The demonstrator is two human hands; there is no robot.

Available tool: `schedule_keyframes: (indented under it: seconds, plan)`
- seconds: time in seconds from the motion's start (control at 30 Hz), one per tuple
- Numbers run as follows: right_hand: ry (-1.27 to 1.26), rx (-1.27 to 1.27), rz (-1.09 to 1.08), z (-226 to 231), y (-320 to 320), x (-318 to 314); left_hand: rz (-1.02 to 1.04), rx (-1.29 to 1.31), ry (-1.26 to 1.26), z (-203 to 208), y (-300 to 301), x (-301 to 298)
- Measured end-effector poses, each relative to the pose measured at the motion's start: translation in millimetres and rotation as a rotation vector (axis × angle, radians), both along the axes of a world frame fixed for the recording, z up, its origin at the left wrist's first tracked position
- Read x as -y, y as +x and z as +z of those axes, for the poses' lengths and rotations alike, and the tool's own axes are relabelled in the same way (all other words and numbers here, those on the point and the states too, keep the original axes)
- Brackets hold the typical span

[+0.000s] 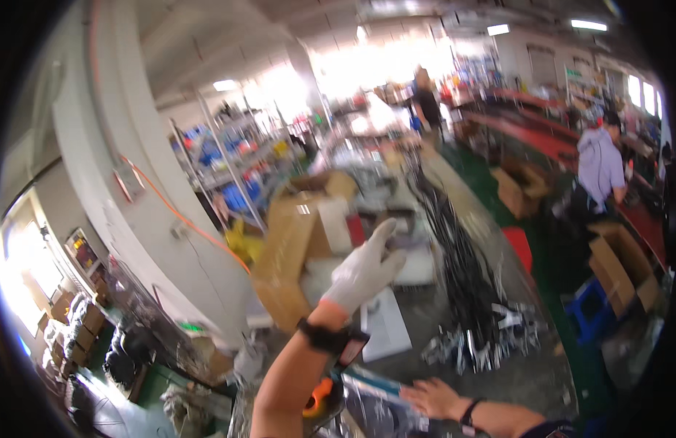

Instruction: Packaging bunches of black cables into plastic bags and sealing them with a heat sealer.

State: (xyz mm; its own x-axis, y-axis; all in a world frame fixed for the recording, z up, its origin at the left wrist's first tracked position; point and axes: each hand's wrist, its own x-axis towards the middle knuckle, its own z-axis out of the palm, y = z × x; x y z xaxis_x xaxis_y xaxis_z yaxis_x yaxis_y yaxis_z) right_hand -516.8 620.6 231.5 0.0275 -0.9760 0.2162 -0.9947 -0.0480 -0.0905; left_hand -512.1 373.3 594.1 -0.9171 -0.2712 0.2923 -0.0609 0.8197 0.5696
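My left hand (363, 274), in a white glove with a dark watch at its wrist, reaches forward over the table. Its thumb and fingers are apart, and nothing shows between them. Just beyond stand an open cardboard box (283, 255) and some blurred white packages (416, 266). Below the glove lies a white sheet of paper (385, 328). My right hand (433, 399), bare with a dark band, rests flat with fingers stretched beside clear plastic bags (381, 420). A long bundle of black cables (454, 255) with shiny silvery ends (491, 342) runs along the table.
An orange ring-shaped object (319, 398) sits by my left forearm. A white pillar (133, 182) with an orange cord rises at left, before loaded shelves (236, 160). Rightward are open cartons (622, 266), a blue crate (589, 315) and a person in a pale top (600, 164); another stands farther back.
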Motion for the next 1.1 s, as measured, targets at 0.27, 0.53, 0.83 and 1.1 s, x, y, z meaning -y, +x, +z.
schedule_keyframes:
  seconds: [0.27, 0.53, 0.83, 1.1]
  plan:
    - [0.021, 0.195, -0.038, 40.4, -5.4, 9.7, 0.533, 0.026, 0.755, -271.5, 211.9, -27.8]
    - [0.116, 0.152, -0.042, 36.1, -0.3, 14.9, 0.883, 0.196, 0.848, -376.2, 315.3, -100.8]
    - [0.161, 0.137, -0.05, 39.8, 4.8, 15.7, 1.217, 0.038, 1.1, -404.9, 344.1, -114.8]
    - [0.171, 0.128, -0.076, 41.5, 0.9, 15.7, 1.024, -0.066, 1.474, -399.7, 331.6, -88.6]
